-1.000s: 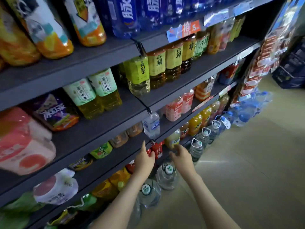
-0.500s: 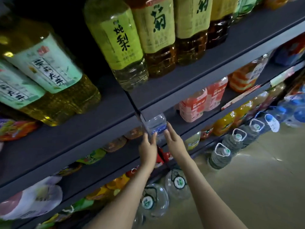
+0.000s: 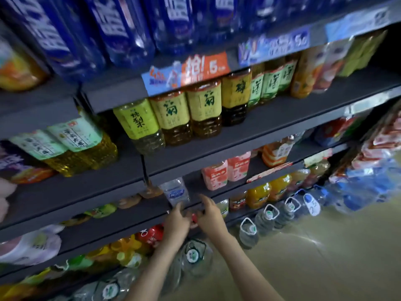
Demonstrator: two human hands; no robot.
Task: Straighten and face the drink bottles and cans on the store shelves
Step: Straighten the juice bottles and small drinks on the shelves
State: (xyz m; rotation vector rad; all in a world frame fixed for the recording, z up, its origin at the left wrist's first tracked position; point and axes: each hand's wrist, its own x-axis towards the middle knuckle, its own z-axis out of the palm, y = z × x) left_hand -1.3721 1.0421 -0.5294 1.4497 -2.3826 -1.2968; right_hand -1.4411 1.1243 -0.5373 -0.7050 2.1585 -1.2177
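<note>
We saw both hands up at the front lip of a dark grey shelf [image 3: 271,131]. The small clear water bottle [image 3: 176,192] with a blue label stood upright at that shelf's edge, its base just above the left hand [image 3: 176,222]. Left fingers [image 3: 178,207] reached up to the bottle's bottom, loosely spread; contact was probably there, but blur kept us from being sure. The right hand [image 3: 211,216] sat just right of the bottle, fingers [image 3: 202,198] spread and apart from it, gripping nothing.

On the same shelf, pink-labelled bottles [image 3: 225,170] stood upright to the right. One shelf up, yellow-labelled tea bottles [image 3: 188,115] held amber liquid in a row, with green-labelled bottles [image 3: 63,146] of golden liquid on the left. Tall blue bottles [image 3: 121,29] filled the top shelf, price tags [image 3: 184,72] clipped under them. Orange juice bottles [image 3: 269,190] stood lower down. Big clear water jugs [image 3: 249,233] with handles lined the beige floor [image 3: 325,257] at the shelving's foot.
</note>
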